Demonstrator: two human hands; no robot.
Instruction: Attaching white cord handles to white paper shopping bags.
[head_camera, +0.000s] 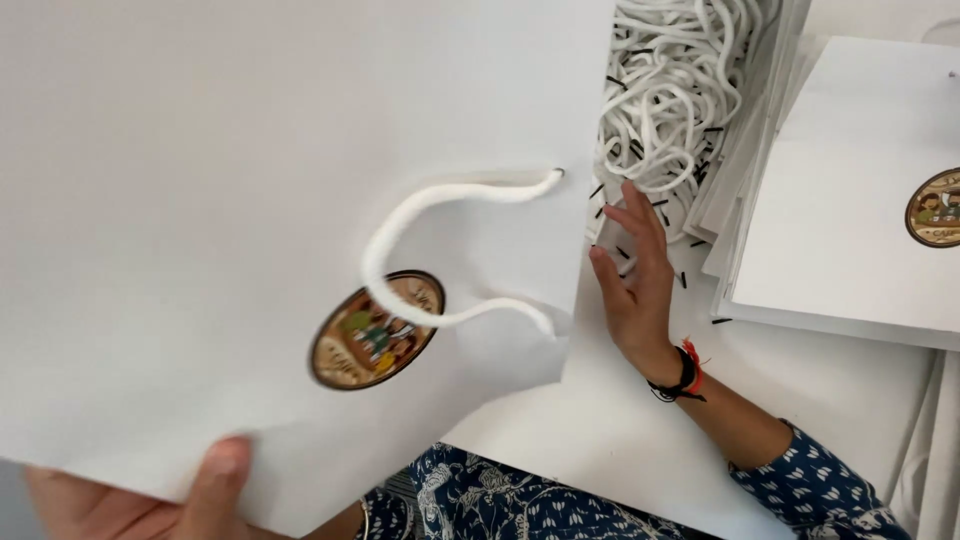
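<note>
So my left hand (150, 500) was down at the bottom corner of a big white paper bag (250, 200), thumb pinched on top and the other fingers tucked underneath, holding the whole thing up close in front of me. The bag had a white rope handle (400, 225) looped through it, and an oval brown sticker (375, 330) sat just under the loop.

My right hand (635, 285) was off to the right of the bag, open with fingers spread and holding nothing, fingertips right at the edge of a pile of white cords (670, 90) with black tips. Further right of that hand was a stack of flat bags (850, 250) on the worktop (620, 430).

What worried me: one corner pinch on a sheet that size could easily let it sag or crease. And grabbing from that tangle, I figured I'd drag out several cords at once, not one.
</note>
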